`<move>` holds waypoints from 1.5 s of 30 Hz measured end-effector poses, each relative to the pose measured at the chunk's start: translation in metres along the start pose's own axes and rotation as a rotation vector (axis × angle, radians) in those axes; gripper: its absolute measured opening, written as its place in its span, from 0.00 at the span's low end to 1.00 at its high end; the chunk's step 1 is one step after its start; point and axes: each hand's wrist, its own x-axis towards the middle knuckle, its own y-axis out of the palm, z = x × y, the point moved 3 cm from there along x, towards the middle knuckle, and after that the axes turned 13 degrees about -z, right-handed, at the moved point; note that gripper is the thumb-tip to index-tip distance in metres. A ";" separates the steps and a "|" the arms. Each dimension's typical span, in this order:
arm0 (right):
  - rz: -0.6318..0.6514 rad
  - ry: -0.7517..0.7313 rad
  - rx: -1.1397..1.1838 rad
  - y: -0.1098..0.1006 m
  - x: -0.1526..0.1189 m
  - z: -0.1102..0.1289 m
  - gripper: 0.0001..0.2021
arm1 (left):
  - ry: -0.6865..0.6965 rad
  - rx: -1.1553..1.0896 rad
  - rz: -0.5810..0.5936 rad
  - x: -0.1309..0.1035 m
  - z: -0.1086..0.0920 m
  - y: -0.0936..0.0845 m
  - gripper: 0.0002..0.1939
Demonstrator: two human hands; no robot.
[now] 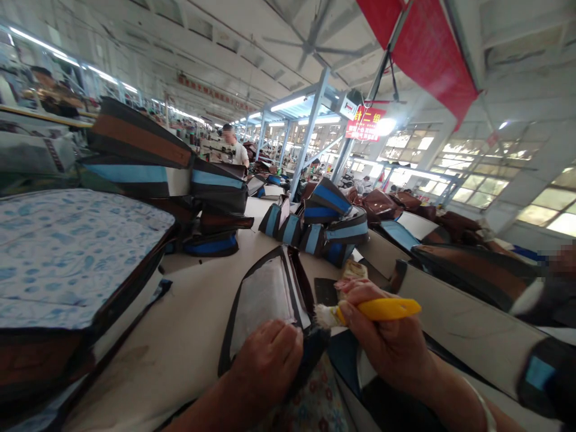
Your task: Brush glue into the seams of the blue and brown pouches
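The right hand (pixel 382 336) is clamped on a brush (pixel 391 308), thumb and fingers closed about the lower part of its yellow handle; the handle's free end sticks out to the right of that hand, and the white bristles (pixel 326 315) point left, toward the other hand. So the brush's long axis runs sideways, crossing in front of the right palm. The black-edged piece (pixel 265 288), with its pale glossy face turned up, lies on the tabletop (pixel 193 306) straight ahead of the left hand (pixel 270 354) and to the left of the right one. Its long axis runs away from the left hand, slightly to the right at the far end, so brush and piece stand roughly crosswise. The left hand is the nearer: its fingers are folded together at the piece's near right part, but the thumb is hidden, and I cannot tell whether it pinches or only presses. The bristle tips are just beside the piece's right edge, in the gap between the hands; whether they touch it is unclear. Beyond both hands sits a cluster of blue-banded pieces (pixel 310 237), and well to the left of the left hand lies a patterned panel (pixel 81 252).
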 end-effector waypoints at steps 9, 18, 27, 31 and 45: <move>0.228 -0.284 -0.006 0.017 -0.005 0.006 0.05 | -0.015 -0.064 0.041 -0.004 -0.006 0.001 0.05; 0.475 -0.280 -0.012 0.009 -0.012 0.012 0.06 | -0.033 -0.117 0.032 -0.004 -0.012 -0.004 0.08; 0.388 -0.183 0.012 0.014 -0.025 0.010 0.05 | -0.039 -0.087 0.052 -0.012 -0.016 0.001 0.06; 0.232 -0.107 0.018 0.003 -0.022 0.007 0.06 | -0.028 -0.104 0.029 -0.013 -0.019 0.001 0.06; -0.236 0.367 -0.184 -0.035 -0.039 -0.071 0.07 | -0.287 0.124 -0.197 -0.026 0.079 -0.010 0.03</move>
